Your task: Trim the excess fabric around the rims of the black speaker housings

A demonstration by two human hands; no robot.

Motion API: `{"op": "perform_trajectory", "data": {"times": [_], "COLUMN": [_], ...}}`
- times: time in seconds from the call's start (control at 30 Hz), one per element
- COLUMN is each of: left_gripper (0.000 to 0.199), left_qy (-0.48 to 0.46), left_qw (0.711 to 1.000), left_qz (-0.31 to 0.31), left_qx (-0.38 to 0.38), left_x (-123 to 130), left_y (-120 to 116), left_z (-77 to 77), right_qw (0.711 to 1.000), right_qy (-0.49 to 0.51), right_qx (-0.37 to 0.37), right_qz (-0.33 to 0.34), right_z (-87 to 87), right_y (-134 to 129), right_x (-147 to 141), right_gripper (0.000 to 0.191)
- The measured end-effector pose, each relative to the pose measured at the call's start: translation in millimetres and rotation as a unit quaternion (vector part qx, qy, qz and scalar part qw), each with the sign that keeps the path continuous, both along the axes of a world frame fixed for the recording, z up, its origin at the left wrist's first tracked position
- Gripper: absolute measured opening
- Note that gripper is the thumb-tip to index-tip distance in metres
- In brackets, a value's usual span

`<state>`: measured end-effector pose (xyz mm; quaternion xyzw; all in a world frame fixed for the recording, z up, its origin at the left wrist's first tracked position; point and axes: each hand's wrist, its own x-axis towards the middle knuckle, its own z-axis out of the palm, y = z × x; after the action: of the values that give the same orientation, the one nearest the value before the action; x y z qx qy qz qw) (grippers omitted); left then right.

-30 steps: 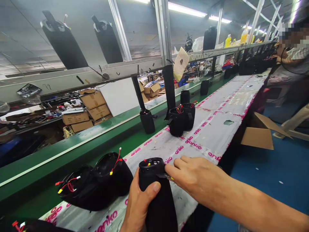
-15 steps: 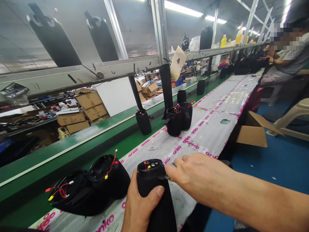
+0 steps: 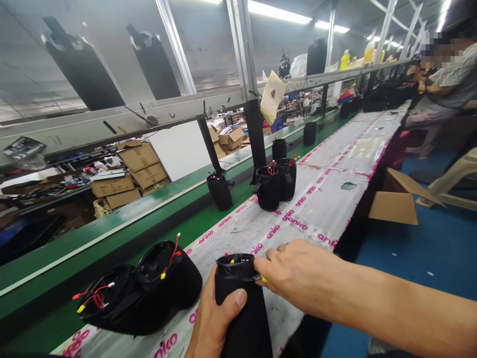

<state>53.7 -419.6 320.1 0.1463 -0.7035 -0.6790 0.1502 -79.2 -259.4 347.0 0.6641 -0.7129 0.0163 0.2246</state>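
Observation:
My left hand [image 3: 218,315] wraps round a black fabric-covered cylinder [image 3: 248,318], which looks like a speaker housing. It stands slightly tilted, open end up, with red and yellow connectors inside. At the right side of its rim, my right hand [image 3: 286,268] is closed on a small tool [image 3: 264,279]; only a yellow bit and a thin greyish edge show, so its kind is unclear. Left of my hands, a black housing [image 3: 175,283] with red wires leans beside another black housing [image 3: 115,308], whose wires hang over the rim.
Farther along the white plastic-covered bench [image 3: 335,169] stand two black housings [image 3: 269,191]. Several more sit on the green conveyor [image 3: 179,238]. A metal shelf frame [image 3: 238,94] runs above. An open carton [image 3: 393,206] is at right; a co-worker [image 3: 443,84] sits at the far right.
The housing's rim has shifted slightly right and down in view. My right hand has turned a little at the rim, and a yellow part of its tool now shows.

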Motion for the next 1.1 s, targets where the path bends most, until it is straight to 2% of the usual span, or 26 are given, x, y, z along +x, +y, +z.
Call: {"op": "perform_trajectory", "data": {"times": [0.1, 0.2, 0.3, 0.37, 0.5, 0.73, 0.87, 1.1], "left_gripper": [0.066, 0.067, 0.064, 0.064, 0.062, 0.061, 0.062, 0.056], "left_qy": [0.000, 0.008, -0.009, -0.016, -0.012, 0.005, -0.015, -0.014], "left_qw": [0.999, 0.993, 0.979, 0.974, 0.975, 0.991, 0.989, 0.990], "left_qz": [0.013, 0.031, 0.051, 0.070, 0.084, 0.030, 0.023, 0.019], "left_qx": [0.033, 0.114, 0.199, 0.215, 0.204, 0.132, 0.143, 0.139], "left_x": [-2, -1, 2, 5, 6, 5, 6, 6], "left_y": [1, 3, 5, 7, 10, 6, 5, 7], "left_z": [-1.4, -3.9, -5.2, -4.4, -0.7, 0.0, 1.4, 4.0], "right_qw": [0.999, 0.990, 0.959, 0.945, 0.964, 0.993, 0.998, 0.998], "right_qy": [-0.037, -0.136, -0.265, -0.291, -0.241, -0.091, -0.032, 0.025], "right_qx": [0.004, -0.019, -0.101, -0.144, -0.092, -0.057, -0.039, -0.033], "right_qz": [-0.018, -0.007, -0.003, -0.028, -0.066, -0.051, -0.041, -0.041], "right_z": [-4.9, -5.5, -1.0, 2.4, 2.2, -4.1, -1.9, 6.2], "right_y": [-1, -2, 3, 7, 12, 9, 11, 13], "right_x": [1, 1, 2, 1, -1, -1, -5, -6], "right_gripper": [0.011, 0.010, 0.012, 0.014, 0.013, 0.012, 0.020, 0.022]}}
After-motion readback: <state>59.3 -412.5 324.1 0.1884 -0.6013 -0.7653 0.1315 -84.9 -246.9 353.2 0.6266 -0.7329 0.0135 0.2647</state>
